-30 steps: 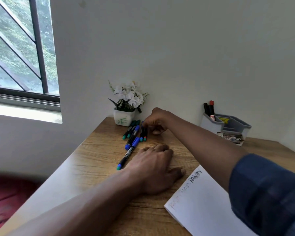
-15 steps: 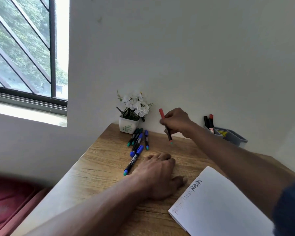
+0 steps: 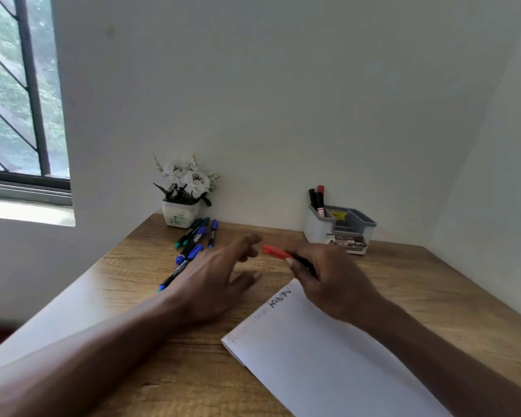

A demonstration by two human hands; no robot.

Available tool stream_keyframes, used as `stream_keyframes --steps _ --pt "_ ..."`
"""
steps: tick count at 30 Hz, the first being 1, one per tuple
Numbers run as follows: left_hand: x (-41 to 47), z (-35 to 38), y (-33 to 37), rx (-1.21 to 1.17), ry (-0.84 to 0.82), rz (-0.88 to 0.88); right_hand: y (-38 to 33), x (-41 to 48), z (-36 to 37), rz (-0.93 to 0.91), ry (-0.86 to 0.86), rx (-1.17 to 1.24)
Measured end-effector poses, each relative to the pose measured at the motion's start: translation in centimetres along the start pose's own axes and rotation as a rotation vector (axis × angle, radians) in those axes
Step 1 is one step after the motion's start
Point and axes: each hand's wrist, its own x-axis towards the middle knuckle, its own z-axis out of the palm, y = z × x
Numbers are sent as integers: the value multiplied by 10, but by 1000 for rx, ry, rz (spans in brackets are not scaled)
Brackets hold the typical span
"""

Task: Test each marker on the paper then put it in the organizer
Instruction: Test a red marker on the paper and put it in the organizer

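Your right hand (image 3: 328, 275) grips the red-capped marker (image 3: 275, 253) above the tabletop (image 3: 433, 284), just beyond the paper (image 3: 328, 362); your left hand (image 3: 214, 278), fingers spread, reaches for the cap. A hasty pull could smear ink or knock the loose markers (image 3: 193, 239).

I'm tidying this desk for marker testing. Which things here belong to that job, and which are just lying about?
Job: red marker in right hand, loose markers, paper, organizer, left hand.
Lying about: flower pot.
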Motion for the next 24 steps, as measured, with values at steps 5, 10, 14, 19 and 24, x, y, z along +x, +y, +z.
stream_keyframes --steps 5,10,14,19,24 --pt "0 0 10 -40 85 138 4 -13 9 -145 -30 -22" --pt "-4 -2 16 -59 79 180 2 -18 13 -204 -18 20" --pt "-3 -1 14 -88 103 169 0 -17 15 -167 -17 29" --pt "-2 -1 13 -125 146 160 0 -20 10 -103 16 10" --pt "-2 0 6 -133 248 90 2 -17 2 61 16 43"
